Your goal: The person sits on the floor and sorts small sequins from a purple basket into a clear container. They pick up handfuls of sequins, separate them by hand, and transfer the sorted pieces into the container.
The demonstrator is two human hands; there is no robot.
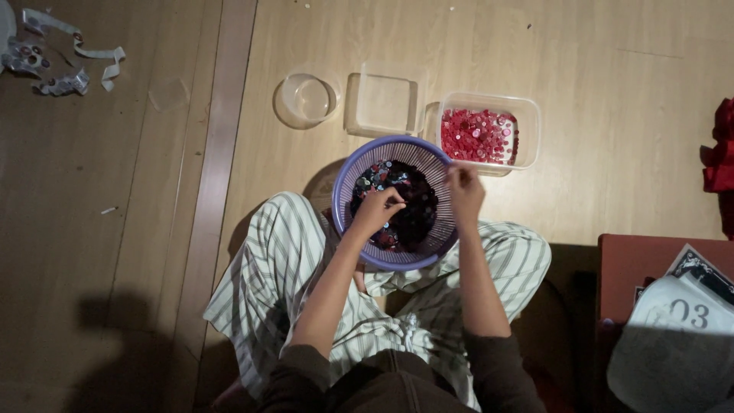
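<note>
— Where is the purple basket [353, 164]?
— On the wooden floor [596, 76], against the seated person's striped trouser legs [267, 283]. It holds a heap of small dark and red round pieces [417, 214].
— And the hands?
— The left hand [377, 208] is inside the basket, its grip curled down onto the heap; whether it pinches a piece, I cannot tell. The right hand [464, 191] is over the basket's far right rim, fingertips pressed together, seemingly on something too small to make out.
— Beyond the basket?
— Just past it to the right, a clear tub [527, 122] with red pieces [478, 134]. Straight behind the basket, an empty square tub [382, 103]; left of that, a round clear container [306, 99].
</note>
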